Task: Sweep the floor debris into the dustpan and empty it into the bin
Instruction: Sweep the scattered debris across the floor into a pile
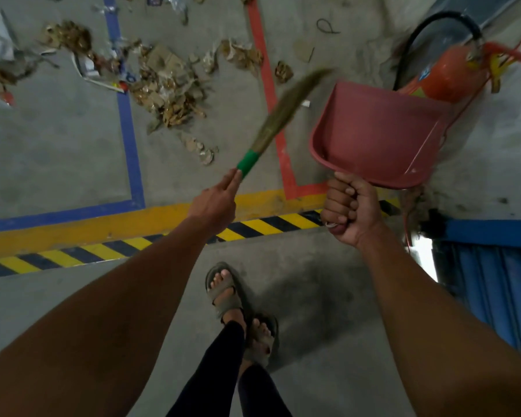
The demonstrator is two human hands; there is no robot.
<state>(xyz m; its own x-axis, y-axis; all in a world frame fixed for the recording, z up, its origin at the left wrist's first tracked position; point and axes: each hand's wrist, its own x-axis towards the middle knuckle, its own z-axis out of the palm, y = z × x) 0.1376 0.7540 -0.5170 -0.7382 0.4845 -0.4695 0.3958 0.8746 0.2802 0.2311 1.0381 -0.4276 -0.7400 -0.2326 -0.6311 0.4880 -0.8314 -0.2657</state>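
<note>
Head view: left hand [214,206] grips green-wrapped handle of straw hand broom [278,115], bristles raised, blurred. Right hand [348,209] clenched round handle of dark red plastic dustpan [373,136] (held in air, pan empty). Brown paper and cardboard debris [166,85] scattered on grey concrete floor [57,139] beyond yellow-black hazard stripe [73,254]. Red fire extinguisher [445,73] behind dustpan.

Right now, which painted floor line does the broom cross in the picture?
The red line: the broom lies over it. The blue line stands left, the yellow line nearer the feet.
</note>
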